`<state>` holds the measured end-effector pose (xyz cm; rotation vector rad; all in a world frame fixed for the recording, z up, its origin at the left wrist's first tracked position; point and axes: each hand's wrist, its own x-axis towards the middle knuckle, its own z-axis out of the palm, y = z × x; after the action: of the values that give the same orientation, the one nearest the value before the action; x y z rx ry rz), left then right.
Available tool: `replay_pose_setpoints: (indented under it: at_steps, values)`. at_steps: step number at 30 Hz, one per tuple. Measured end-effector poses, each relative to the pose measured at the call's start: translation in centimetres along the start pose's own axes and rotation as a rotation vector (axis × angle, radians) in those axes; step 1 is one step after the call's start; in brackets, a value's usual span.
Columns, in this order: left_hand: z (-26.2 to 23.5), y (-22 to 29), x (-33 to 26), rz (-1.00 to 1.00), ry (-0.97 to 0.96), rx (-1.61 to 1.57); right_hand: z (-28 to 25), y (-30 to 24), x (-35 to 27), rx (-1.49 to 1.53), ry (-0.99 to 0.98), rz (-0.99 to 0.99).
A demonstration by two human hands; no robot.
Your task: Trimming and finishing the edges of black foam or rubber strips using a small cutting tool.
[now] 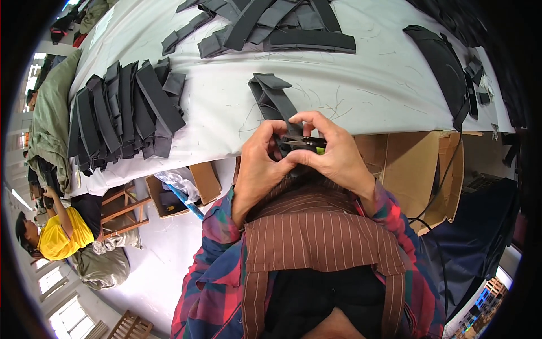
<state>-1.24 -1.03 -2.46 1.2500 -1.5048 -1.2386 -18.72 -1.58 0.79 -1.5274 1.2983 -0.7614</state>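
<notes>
A single folded dark grey fabric strip (pixel 285 104) lies at the near edge of the white-covered table (pixel 220 113), its far end resting on the cloth and its near end running in between the two hands. The left hand (pixel 261 155) pinches that near end between thumb and fingers. The right hand (pixel 334 151), just beside it, has its fingers curled round one small dark cutting tool, apparently thread snips (pixel 298 142), with the blades toward the strip; the hands cover the cutting spot, so I cannot tell whether the blades touch cloth. The thumbs come close together on the near side.

Loose threads (pixel 336 107) lie scattered to the right of the strip. Two groups of similar pieces flank it: a row of overlapping strips (pixel 127 110) to the left, and a jumbled pile (pixel 282 25) on the far side; both overlap too much for an exact count. One curved dark piece (pixel 440 70) lies far right.

Below the table edge are two cardboard boxes, a small one (pixel 206 182) at left and a large one (pixel 409 164) at right. One black cable (pixel 446 175) hangs past the large box. One co-worker in a yellow shirt (pixel 65 231) is at far left, beside a wooden stool (pixel 125 213).
</notes>
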Motion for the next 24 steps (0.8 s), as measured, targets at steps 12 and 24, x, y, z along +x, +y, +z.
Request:
replay_pose_setpoints:
  at_steps: [12, 24]
  values:
    - [-0.8, -0.8, 0.1, 0.039, -0.083, -0.06, -0.1, 1.5, -0.2, -0.043, 0.097, -0.289]
    - [-0.4, 0.1, 1.7, -0.335, 0.021, -0.787, 0.3, 3.6, -0.4, 0.442, 0.143, -0.119]
